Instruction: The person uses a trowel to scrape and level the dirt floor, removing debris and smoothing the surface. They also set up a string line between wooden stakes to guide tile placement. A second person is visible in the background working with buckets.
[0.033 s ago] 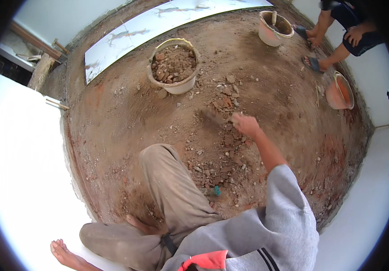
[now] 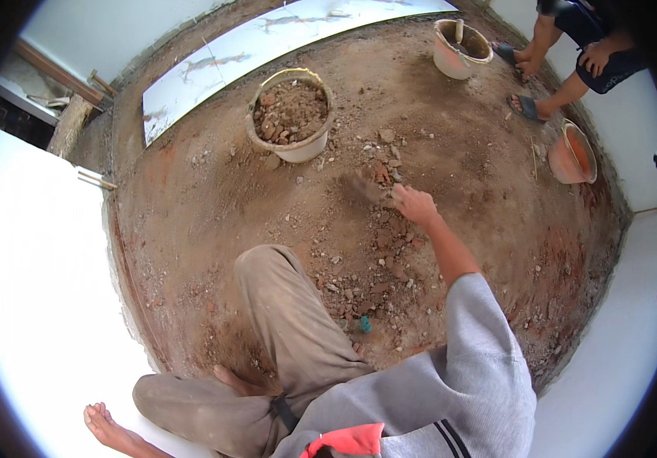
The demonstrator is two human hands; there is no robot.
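My right hand [image 2: 415,204] is closed around the handle of a trowel [image 2: 365,188], whose blade is smeared by motion. The blade is low over the dirt floor, beside a strip of broken rubble [image 2: 386,237]. Beyond it stands a pale bucket [image 2: 302,149] heaped with soil and broken pieces. At the lower left, my left hand [image 2: 106,425] is against the bright white wall, fingers curled in and nothing seen in them. Next to my foot lies a teal-ended object [image 2: 364,324], partly hidden by my leg.
A white marbled slab [image 2: 206,65] lies along the far side. A second bucket [image 2: 453,62] with a handle sticking out stands at the far right, near a person's sandalled foot [image 2: 528,105]. An orange-lined bucket [image 2: 565,164] is tilted near the right wall [image 2: 641,267].
My right hand has shifted very slightly with the trowel, whose blade is blurred in both frames. The whole view has moved a little. My left hand stays in place.
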